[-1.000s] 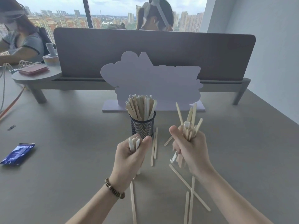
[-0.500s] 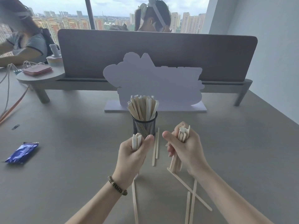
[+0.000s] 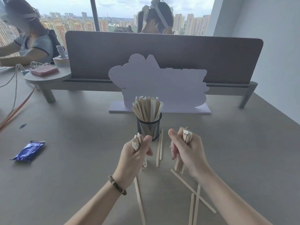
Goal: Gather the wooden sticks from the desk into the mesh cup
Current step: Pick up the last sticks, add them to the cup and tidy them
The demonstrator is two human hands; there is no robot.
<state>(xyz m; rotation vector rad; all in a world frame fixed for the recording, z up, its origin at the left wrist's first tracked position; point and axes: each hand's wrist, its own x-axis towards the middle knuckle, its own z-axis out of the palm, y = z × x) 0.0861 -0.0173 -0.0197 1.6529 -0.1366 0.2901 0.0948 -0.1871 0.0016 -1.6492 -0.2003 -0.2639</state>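
A black mesh cup (image 3: 149, 128) stands mid-desk, packed with upright wooden sticks (image 3: 146, 109). Just in front of it, my left hand (image 3: 134, 157) grips a small upright bundle of sticks (image 3: 136, 141), their tips poking above the fist. To the right, my right hand (image 3: 188, 151) is closed around a thicker bundle (image 3: 186, 135) standing on end, its lower ends near the desk. Loose sticks lie on the desk: two between my hands (image 3: 159, 147), one under my left wrist (image 3: 139, 200), and several crossed under my right forearm (image 3: 194, 200).
A pale cut-out sign on a flat base (image 3: 159, 88) stands right behind the cup, with a grey divider panel (image 3: 162, 54) beyond. A blue foil packet (image 3: 29, 151) lies at left. Cables and a small shelf sit far left. Two people sit past the divider.
My right hand dropped from a raised, fanned bundle to a tight upright grip close to the desk. My left hand stayed in front of the cup. The view shifted slightly.
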